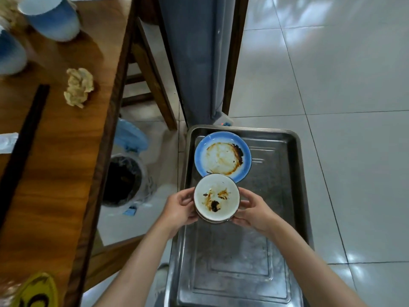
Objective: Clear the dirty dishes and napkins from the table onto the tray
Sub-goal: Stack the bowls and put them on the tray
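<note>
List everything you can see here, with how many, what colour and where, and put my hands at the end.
tray: one, steel, on the floor right of the table.
plate: one, blue-rimmed, sauce-stained, at the tray's far end.
bowl: one, white inside, stained, held above the tray.
table: one, brown wood, left.
cups: two, blue and white, far left on the table.
napkin: one, crumpled, stained, on the table.
chopsticks: dark, on the table.
bin: one, plastic-lined, under the table edge.
left hand: fingers grip the bowl.
right hand: likewise.
</note>
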The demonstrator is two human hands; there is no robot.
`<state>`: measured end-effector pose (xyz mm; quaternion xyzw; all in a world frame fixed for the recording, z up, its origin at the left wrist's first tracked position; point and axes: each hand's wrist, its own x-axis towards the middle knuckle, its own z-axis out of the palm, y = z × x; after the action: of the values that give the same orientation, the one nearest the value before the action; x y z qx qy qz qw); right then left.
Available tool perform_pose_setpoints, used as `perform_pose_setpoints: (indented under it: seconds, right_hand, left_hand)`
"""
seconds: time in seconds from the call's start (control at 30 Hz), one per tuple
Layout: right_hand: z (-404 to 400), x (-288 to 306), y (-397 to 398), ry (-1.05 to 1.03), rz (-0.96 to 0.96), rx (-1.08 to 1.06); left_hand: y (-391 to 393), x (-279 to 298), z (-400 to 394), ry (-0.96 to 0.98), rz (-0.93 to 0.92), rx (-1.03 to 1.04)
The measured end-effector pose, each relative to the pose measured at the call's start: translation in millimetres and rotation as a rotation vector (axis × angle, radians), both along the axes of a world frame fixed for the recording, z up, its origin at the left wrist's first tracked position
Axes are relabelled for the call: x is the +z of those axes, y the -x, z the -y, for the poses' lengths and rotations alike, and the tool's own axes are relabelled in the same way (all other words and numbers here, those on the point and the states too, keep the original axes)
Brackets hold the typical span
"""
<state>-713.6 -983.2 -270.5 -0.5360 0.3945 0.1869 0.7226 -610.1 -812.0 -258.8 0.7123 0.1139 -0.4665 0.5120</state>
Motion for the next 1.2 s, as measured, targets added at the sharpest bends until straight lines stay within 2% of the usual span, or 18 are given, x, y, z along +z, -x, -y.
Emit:
perform_pose_setpoints:
  seconds: [0.43,0.87,1.2]
  right_hand:
    - [-12.2,-6.6,9.9,-0.031,-0.014,0.004]
    - [-15.9,-15.7,1.5,-0.032,-0.057,-0.012]
    - [-15.1,-21.9,3.1,-0.026,-0.103,-0.041]
  left_hand:
    - [14.0,-18.2,-13.8,0.03,-0.057,0.08]
    - [14.3,-17.1,-0.2,-0.044,-0.062,0.169]
    - [11.9,-21.1,-1.0,-0.061,-0.054,0.122]
